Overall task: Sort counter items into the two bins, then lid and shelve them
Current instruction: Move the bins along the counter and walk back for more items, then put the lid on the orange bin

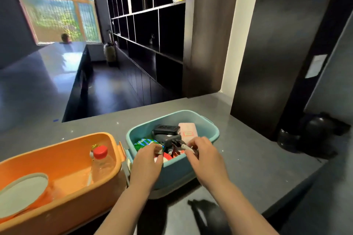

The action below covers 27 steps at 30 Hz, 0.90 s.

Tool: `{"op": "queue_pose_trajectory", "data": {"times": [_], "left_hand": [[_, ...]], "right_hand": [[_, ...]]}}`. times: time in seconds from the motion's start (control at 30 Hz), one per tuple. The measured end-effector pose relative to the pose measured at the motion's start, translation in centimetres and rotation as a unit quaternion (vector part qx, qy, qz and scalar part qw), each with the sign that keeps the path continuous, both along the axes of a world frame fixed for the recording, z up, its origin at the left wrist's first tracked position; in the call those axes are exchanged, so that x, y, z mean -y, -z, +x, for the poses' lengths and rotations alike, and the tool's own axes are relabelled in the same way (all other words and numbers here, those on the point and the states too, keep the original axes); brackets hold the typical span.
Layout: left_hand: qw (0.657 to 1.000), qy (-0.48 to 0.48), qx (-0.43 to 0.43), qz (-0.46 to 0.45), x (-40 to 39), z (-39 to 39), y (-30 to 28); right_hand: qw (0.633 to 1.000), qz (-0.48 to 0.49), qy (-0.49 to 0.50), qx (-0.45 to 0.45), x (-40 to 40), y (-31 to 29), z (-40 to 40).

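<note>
A blue bin (208,131) stands on the grey counter (254,158), holding a black remote (166,129), a pink flat box (188,129), a green packet (145,144) and other small items. My left hand (148,160) is over its near rim and pinches a small wrapped item (159,149). My right hand (203,154) is over the bin's near right side, fingers curled on a small whitish object (185,146). To the left an orange bin (63,160) holds a clear bottle with a red cap (100,160) and a grey oval dish (21,191).
Dark open shelving (150,30) runs along the wall beyond the counter. A black object (208,213) lies on the counter near my right forearm. Black bags (313,135) sit at the counter's right end. A long counter (42,74) stretches to the left.
</note>
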State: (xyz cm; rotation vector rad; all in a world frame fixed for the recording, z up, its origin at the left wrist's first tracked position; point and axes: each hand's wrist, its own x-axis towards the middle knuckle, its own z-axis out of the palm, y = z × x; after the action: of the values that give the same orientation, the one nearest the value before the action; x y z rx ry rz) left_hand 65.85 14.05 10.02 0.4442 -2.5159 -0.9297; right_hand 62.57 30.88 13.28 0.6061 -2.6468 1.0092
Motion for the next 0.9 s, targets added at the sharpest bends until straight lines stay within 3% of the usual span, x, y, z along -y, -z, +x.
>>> {"op": "queue_pose_trajectory", "data": {"times": [0.37, 0.7, 0.8, 0.9], "left_hand": [[0.996, -0.073, -0.053, 0.014, 2.1, 6.7, -0.8], [0.984, -0.155, -0.082, 0.040, 5.6, 12.7, -0.9], [0.974, -0.213, -0.063, 0.051, 7.8, 16.0, -0.6], [0.950, -0.294, -0.081, 0.064, 10.5, 19.7, 0.1]], "right_hand": [[0.995, -0.002, -0.096, 0.024, 5.0, 1.3, -2.1], [0.978, -0.051, -0.202, 0.008, 9.7, 1.7, 3.7], [0.965, -0.081, -0.245, 0.053, 11.9, 3.3, 6.9], [0.961, -0.136, -0.208, 0.124, 14.0, 5.0, 9.2]]}}
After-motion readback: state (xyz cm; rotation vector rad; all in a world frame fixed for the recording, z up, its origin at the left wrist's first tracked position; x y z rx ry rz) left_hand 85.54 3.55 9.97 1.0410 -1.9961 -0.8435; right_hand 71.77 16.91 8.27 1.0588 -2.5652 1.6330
